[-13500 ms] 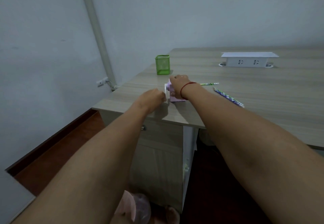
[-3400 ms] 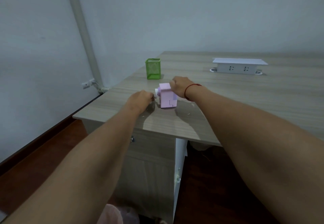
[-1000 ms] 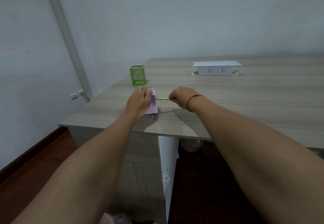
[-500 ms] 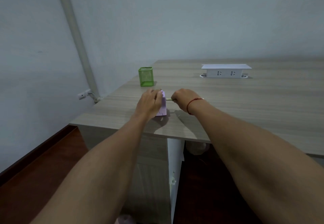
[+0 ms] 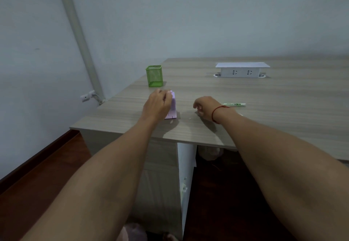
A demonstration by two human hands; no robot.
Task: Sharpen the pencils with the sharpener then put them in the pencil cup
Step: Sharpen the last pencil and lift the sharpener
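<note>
Near the front-left corner of the wooden desk (image 5: pixel 264 112), the left hand (image 5: pixel 157 105) is gripping the pink sharpener (image 5: pixel 172 108), its fingers wrapping over the top and near side so that only the right face is showing. The right hand (image 5: pixel 204 108), with a red string (image 5: pixel 215 113) circling its wrist, is hovering apart from the sharpener, its fingers curling inward round the front end of the green pencil (image 5: pixel 235 105) — the pinch itself is lying hidden under the back of the hand, so I am judging the hold from the shaft, which is sticking out rightward past the wrist, low over the desk; the tip is not showing. The green mesh pencil cup (image 5: pixel 154 76) is standing just behind the sharpener, with no pencils rising above its rim; a white socket block (image 5: pixel 241 70) is sitting farther back on the right. The pencil is looking light, stiff and smoothly lacquered, its point likely brittle — pinching it around mid-shaft with thumb and two fingers is probably the surest hold; lowering it blunt end first is sparing the point from the mesh floor.
</note>
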